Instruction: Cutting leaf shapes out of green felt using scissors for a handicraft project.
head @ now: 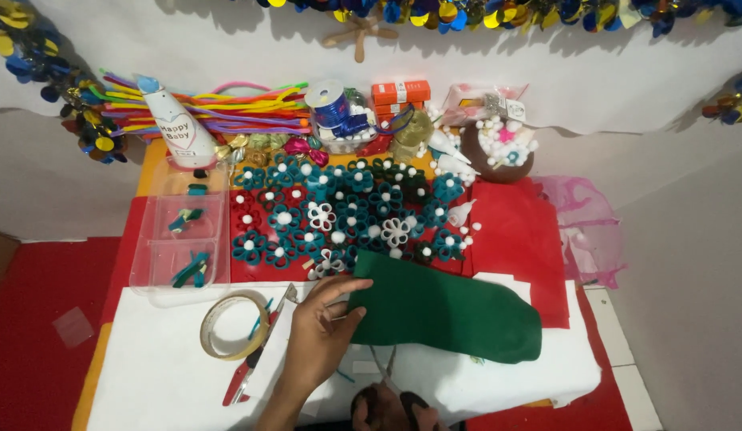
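The left hand (323, 327) is pressed half-open on the near-centre green felt (447, 311), the right hand's (387, 403) grip cannot be told, and the felt flowers (339, 211) beyond could be swept aside.

1. I see the desk (100, 363) under white sheet (163, 383) and red felt (519, 239).
2. Just left of my left grip (323, 323): a tape ring (234, 325) and red-handled scissors (255, 359).
3. Touching that grip on its right: green felt (451, 311).
4. Beyond the grip: teal paper flowers (347, 211) and a clear tray (183, 239).
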